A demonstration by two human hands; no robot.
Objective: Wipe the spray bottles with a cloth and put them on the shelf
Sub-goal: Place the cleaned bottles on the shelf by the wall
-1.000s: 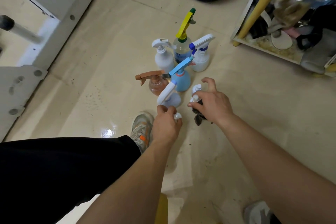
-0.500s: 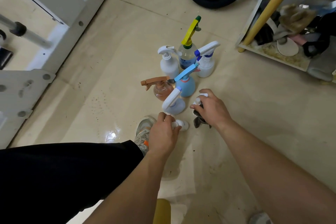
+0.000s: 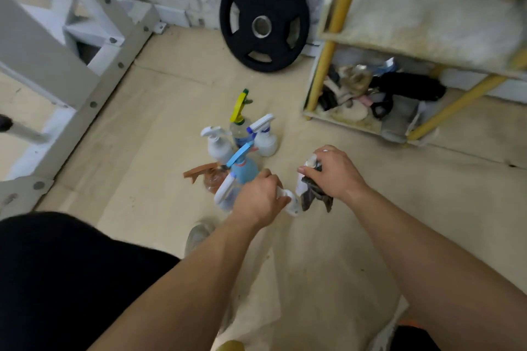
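I hold a small white spray bottle (image 3: 299, 186) between both hands, above the floor. My left hand (image 3: 260, 197) grips its lower end. My right hand (image 3: 334, 173) is wrapped round its upper part with a dark cloth (image 3: 313, 196) that hangs down below the fingers. Just behind my left hand, several spray bottles stand together on the floor: a yellow-trigger one (image 3: 239, 120), a white one (image 3: 216, 143), a white one with a blue collar (image 3: 264, 135), a light blue one (image 3: 244, 169), a brown one (image 3: 207, 174) and a white-trigger one (image 3: 225, 191). The yellow-framed shelf (image 3: 338, 17) stands at the right.
A black weight plate (image 3: 263, 18) leans on the back wall. A white metal frame (image 3: 71, 45) fills the left side. The shelf's bottom level holds a heap of rags and dark items (image 3: 379, 94). My shoe (image 3: 198, 234) is on the floor under my left arm.
The view has tilted up, showing the wall and shelf. Both hands have risen with the small white bottle, and the right hand now covers more of it with the cloth.
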